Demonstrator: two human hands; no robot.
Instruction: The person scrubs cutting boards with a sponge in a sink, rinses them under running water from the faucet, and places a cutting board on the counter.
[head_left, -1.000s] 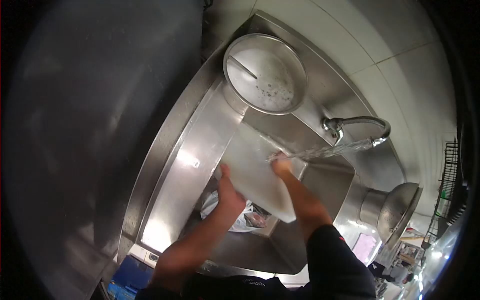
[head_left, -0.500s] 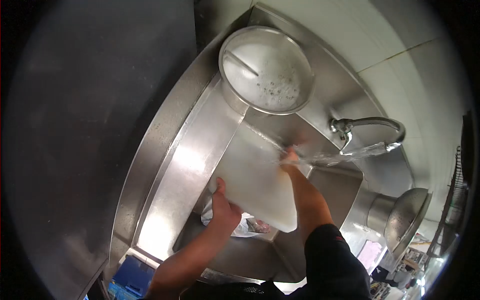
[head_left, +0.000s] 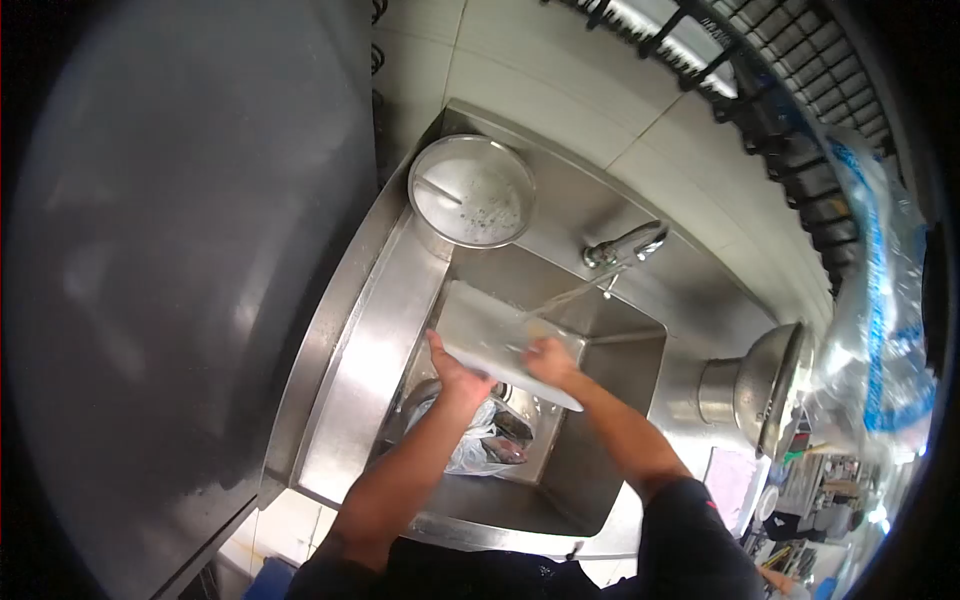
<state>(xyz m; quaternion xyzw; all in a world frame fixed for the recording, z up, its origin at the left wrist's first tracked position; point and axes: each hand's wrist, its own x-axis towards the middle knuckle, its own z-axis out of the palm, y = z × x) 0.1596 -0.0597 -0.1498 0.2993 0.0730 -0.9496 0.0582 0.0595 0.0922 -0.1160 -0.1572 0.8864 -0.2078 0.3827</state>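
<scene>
A white cutting board (head_left: 478, 322) is held tilted inside the metal sink (head_left: 625, 375). My left hand (head_left: 462, 382) grips its near left edge, thumb on the upper face. My right hand (head_left: 550, 362) presses on the board's face with curled, motion-blurred fingers; whatever they may hold is hidden. Water runs from the faucet (head_left: 635, 243) onto the board close to my right hand. Below the board, a white plastic bag (head_left: 470, 458) lies on the sink floor with what looks like fish (head_left: 510, 440) showing at its opening.
A round metal bowl (head_left: 472, 190) of sudsy liquid, with a handle sticking up in it, stands at the sink's back left corner. Another metal bowl (head_left: 775, 390) lies tipped at the right. A black wire rack (head_left: 800, 150) and clear plastic wrapping (head_left: 870, 300) hang at upper right.
My view has shifted, bringing the rack and wrapping into sight. My right hand has moved from the board's far edge onto its face, and the board is tilted differently, exposing more of the bag.
</scene>
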